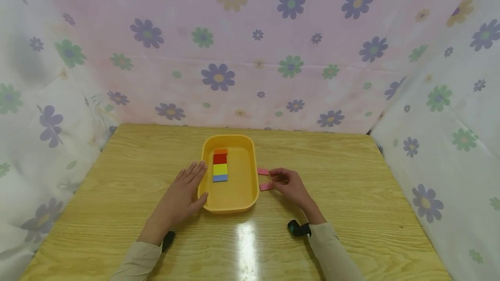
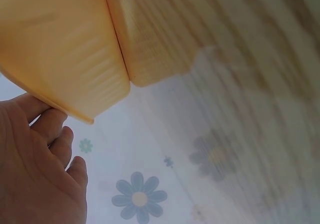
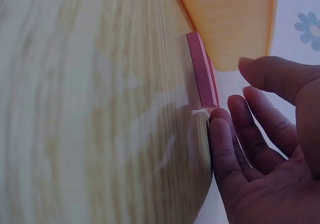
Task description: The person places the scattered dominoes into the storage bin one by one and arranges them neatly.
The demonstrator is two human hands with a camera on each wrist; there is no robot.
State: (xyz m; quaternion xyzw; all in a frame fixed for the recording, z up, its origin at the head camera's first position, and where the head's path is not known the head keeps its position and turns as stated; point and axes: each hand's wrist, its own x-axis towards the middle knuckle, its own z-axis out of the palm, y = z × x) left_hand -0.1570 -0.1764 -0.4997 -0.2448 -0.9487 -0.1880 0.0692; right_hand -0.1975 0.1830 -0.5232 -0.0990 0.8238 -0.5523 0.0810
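A yellow plastic tub [image 1: 241,190] stands on the table. Inside it, along its left half, an orange block [image 1: 220,151], a red block [image 1: 220,159], a yellow block [image 1: 220,169] and a blue block [image 1: 220,178] form a column. My left hand [image 1: 179,196] rests against the tub's left rim, fingers extended. Two flat pink blocks, a far one [image 1: 263,171] and a near one [image 1: 265,187], lie just right of the tub. My right hand [image 1: 289,187] is beside them, its fingertips at the end of a pink block [image 3: 201,72] and the thumb held apart.
The wood-grain table [image 1: 343,194] extends on both sides of the tub. Flower-printed cloth [image 1: 250,51] hangs behind it and at both sides. A black wrist device [image 1: 298,229] sits at the right wrist, and another [image 1: 168,241] at the left.
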